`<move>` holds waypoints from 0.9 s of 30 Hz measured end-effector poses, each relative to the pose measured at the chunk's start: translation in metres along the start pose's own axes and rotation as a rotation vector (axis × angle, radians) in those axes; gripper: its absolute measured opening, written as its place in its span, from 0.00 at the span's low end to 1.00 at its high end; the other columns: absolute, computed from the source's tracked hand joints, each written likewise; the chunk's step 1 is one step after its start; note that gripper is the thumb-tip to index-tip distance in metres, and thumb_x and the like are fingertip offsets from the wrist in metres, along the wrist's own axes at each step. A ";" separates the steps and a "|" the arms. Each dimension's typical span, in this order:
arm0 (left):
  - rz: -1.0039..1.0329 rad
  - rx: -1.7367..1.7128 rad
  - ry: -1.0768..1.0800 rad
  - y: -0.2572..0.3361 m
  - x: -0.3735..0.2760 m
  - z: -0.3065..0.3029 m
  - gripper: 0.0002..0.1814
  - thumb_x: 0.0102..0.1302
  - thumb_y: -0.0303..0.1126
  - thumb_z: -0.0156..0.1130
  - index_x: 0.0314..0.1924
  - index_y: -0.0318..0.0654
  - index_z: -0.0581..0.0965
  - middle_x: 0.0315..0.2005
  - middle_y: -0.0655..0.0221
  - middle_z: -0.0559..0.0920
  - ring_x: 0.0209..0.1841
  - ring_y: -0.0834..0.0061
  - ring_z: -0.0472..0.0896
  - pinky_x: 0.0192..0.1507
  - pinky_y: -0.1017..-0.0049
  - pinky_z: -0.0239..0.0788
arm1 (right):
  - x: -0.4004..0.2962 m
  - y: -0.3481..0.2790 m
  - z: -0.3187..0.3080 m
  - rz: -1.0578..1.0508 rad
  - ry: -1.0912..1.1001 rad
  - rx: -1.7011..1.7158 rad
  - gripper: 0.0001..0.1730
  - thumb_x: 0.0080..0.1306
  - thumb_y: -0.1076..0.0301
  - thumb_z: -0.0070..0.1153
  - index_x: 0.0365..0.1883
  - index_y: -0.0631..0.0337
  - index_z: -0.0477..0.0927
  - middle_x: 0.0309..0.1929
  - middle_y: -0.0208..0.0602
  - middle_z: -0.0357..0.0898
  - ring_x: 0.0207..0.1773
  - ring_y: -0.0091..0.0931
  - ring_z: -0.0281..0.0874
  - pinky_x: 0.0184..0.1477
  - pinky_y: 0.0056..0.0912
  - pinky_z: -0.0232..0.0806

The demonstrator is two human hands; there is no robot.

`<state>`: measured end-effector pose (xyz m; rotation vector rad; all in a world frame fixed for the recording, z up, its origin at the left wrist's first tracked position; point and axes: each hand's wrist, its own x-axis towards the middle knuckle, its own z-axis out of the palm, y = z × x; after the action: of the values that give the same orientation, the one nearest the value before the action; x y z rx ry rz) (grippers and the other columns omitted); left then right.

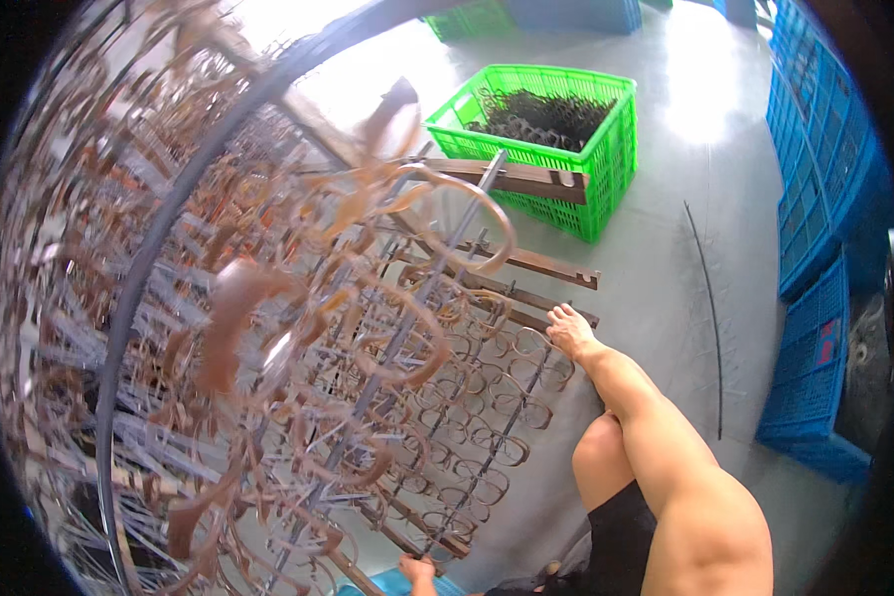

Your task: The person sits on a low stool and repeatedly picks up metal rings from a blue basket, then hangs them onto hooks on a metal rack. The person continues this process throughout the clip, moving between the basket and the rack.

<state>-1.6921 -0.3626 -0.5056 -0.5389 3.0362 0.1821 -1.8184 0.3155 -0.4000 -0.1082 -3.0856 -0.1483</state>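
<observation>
A thin dark rod [520, 408] slants across the lower middle, with several brownish eyeglass frames [512, 449] hung along both sides of it. At its upper end, the fingers of my right hand [572, 333] are closed on the rod, beside the notched ends of the rack's bars. My left hand [419, 570] grips near the lower end, at the bottom edge of the view; its fingers are partly hidden. Further rods of eyeglass frames [410, 365] fill the rack to the left, the nearest ones large and blurred.
Notched wooden bars [544, 267] of the rack jut out to the right. Behind them stands a green plastic crate [611, 160] holding a dark tangled mass. Blue crates [812, 372] are stacked at the right. A bare dark rod [708, 298] with short side prongs lies on the grey floor.
</observation>
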 end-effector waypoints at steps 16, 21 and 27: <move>0.390 0.160 -0.524 0.221 -0.225 -0.190 0.13 0.61 0.38 0.59 0.35 0.34 0.79 0.33 0.54 0.82 0.35 0.56 0.79 0.42 0.62 0.70 | -0.113 0.053 0.033 0.543 0.684 0.595 0.15 0.54 0.72 0.50 0.42 0.61 0.74 0.48 0.42 0.68 0.58 0.38 0.63 0.57 0.40 0.58; 0.504 -0.097 -0.777 0.273 -0.261 -0.205 0.11 0.60 0.37 0.61 0.32 0.35 0.78 0.27 0.59 0.81 0.31 0.64 0.80 0.37 0.69 0.70 | -0.339 0.102 0.139 1.979 0.088 0.598 0.36 0.55 0.49 0.54 0.57 0.65 0.66 0.58 0.53 0.63 0.61 0.44 0.59 0.61 0.50 0.53; 0.556 -0.105 -0.927 0.308 -0.248 -0.200 0.12 0.58 0.30 0.60 0.41 0.34 0.75 0.30 0.57 0.78 0.33 0.60 0.76 0.40 0.67 0.69 | -0.402 0.117 0.207 1.863 -0.020 1.435 0.36 0.61 0.33 0.46 0.38 0.65 0.76 0.22 0.37 0.74 0.23 0.27 0.72 0.24 0.31 0.65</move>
<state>-1.5720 -0.0158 -0.2566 0.3377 2.1763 0.4572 -1.4188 0.4247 -0.6160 -2.2121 -1.1690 1.7059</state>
